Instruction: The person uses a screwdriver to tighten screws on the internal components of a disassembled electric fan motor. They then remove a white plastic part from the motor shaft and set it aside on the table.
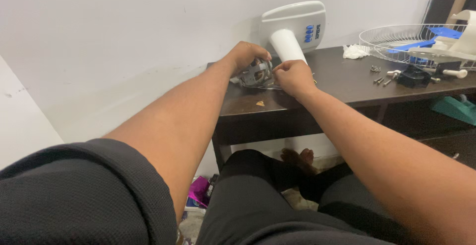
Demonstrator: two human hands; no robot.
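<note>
A small metal fan motor (259, 73) sits at the left end of a dark wooden table (277, 104). My left hand (244, 55) is wrapped over the motor's top and grips it. Touching the motor's right side, my right hand (292, 76) has its fingers pinched together; whatever they hold is hidden. Right behind both hands a white fan base (292, 27) with a white stem leans against the wall.
On the table's right part lie a wire fan guard (396, 42), a blue fan blade (441, 33), a white cloth (355, 52), several loose screws (381, 79) and a black part (412, 76). A teal object (453, 107) sits under the table. My legs reach beneath it.
</note>
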